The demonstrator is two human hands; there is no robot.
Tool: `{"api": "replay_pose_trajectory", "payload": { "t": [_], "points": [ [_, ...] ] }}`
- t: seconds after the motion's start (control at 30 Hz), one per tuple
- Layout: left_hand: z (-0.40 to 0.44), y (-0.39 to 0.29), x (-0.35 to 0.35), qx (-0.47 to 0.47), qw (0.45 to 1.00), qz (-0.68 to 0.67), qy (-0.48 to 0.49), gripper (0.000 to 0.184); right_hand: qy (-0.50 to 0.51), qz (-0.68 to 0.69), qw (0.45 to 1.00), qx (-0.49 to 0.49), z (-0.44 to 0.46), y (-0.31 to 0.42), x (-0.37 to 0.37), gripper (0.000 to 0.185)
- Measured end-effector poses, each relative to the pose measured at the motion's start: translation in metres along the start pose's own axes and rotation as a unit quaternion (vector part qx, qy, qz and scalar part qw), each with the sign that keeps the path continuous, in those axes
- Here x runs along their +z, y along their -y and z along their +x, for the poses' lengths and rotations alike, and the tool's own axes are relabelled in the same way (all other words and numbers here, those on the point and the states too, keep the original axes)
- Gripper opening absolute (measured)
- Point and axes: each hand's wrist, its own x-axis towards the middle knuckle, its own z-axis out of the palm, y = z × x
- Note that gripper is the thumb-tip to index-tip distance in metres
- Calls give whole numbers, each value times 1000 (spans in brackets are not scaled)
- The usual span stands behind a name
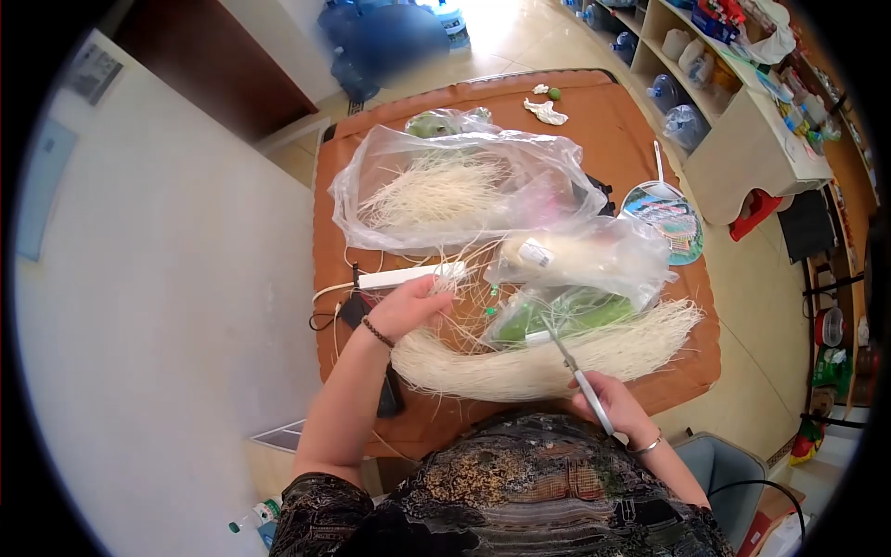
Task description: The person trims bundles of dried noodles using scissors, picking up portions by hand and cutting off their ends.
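Observation:
My left hand (415, 304) is closed around a few pale, thin strands (452, 278) near the left side of the table. Below and right of it, a long thick bundle of the same cream strands (501, 369) curves along the table's near edge. My right hand (614, 406) grips slim scissors (587, 385) with a pale handle, their blades pointing away from me over the bundle. Just beyond the blades lies a clear plastic bag with something green inside (580, 311). Another clear bag (585, 251) with pale contents sits behind it.
A large open plastic bag (548, 153) holds more loose strands on the brown-covered table (362, 139). A white power strip (385, 278) and dark cord lie at left. A round fan (670, 218) rests at the right edge; crumpled tissue (546, 112) lies far back. A grey chair (724, 464) stands right.

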Motion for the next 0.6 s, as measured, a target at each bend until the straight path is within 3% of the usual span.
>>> {"api": "replay_pose_trajectory", "payload": {
  "t": [0.13,0.27,0.33,0.37,0.6],
  "points": [
    [-1,12,9,-55,998,-25,9,9,26,43,999,1,10,4,9,33],
    [-11,20,19,-31,999,13,-5,10,47,81,994,52,33,19,14,35],
    [-15,29,23,-16,1000,15,-14,11,69,190,978,43,44,21,20,43],
    [-18,31,25,-12,997,61,-35,12,75,252,962,73,46,28,22,50],
    [-28,39,30,30,973,224,-51,15,110,272,952,85,71,25,30,59]
  ]
}}
